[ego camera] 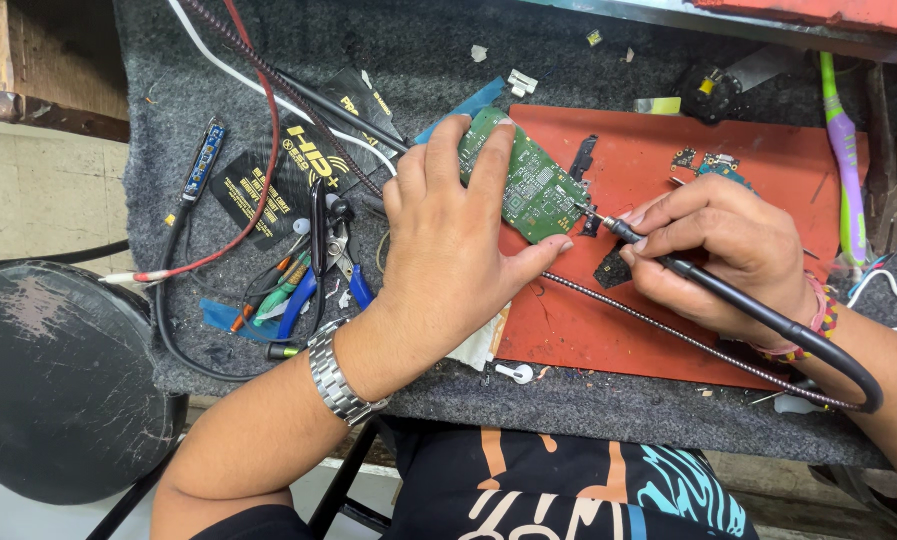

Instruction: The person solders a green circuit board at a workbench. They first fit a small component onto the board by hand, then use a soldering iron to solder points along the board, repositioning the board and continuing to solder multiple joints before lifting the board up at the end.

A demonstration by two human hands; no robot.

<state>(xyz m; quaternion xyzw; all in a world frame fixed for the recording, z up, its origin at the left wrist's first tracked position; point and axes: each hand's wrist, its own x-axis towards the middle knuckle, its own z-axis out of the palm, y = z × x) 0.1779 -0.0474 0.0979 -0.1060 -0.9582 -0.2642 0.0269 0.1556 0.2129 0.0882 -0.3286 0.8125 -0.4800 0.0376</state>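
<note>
Surface [589, 405]: covered in grey felt-like cloth, cluttered across its left and rear parts.

Round stool seat [54, 380]: black, scuffed, at lower left, beside the surface and apart from it.

Red mat [609, 330]: rectangular, lying on the surface under both hands.

Left hand [449, 245]: palm down, fingers spread, pressing and gripping the green circuit board [532, 185] at its near and left edges; thumb stretched along the board's lower edge. A metal watch [337, 378] sits on the wrist.

Right hand [729, 250]: closed in a pen-like grip around the black soldering iron [669, 265], a beaded band at the wrist. The iron's tip meets the right edge of the circuit board; its black cable [829, 350] curves off to the right.

Green circuit board: tilted, resting on the upper left part of the red mat, partly hidden under the left fingers.

Purple and green toothbrush [847, 170]: upright along the mat's right edge.

Black printed packets [289, 165]: left of the left hand, crossed by red, black and braided cables.

Pliers with blue handles [314, 280]: among small tools just left of the left wrist.

Small board fragments [714, 163]: on the mat above the right hand.
</note>
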